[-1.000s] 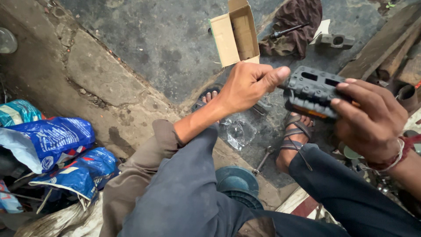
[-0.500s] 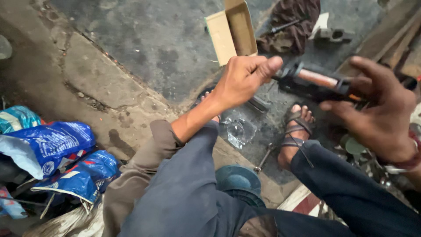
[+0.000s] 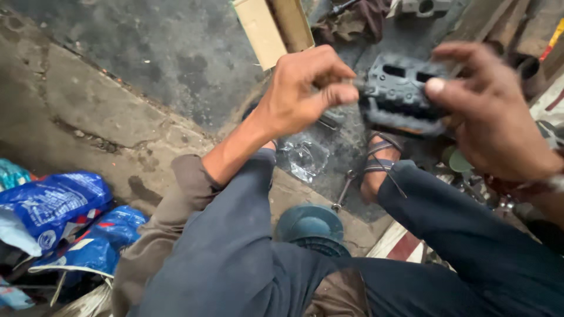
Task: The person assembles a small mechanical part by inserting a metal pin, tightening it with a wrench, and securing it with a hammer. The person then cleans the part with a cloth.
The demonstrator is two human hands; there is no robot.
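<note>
A black bicycle pedal with two slots in its face is held in the air above my knees. My right hand grips its right end, thumb on the front edge. My left hand is closed around the short axle stub at the pedal's left end, fingers and thumb pinched on it. The picture is motion-blurred, so the axle itself is hard to make out.
An open cardboard box lies on the dark floor ahead. A metal wrench and clear plastic wrap lie by my sandalled foot. Blue plastic bags sit at the left; a teal stool is under me.
The pedal has turned from edge-on back to showing its flat slotted face. Both hands have stayed on it and come closer to the camera.
</note>
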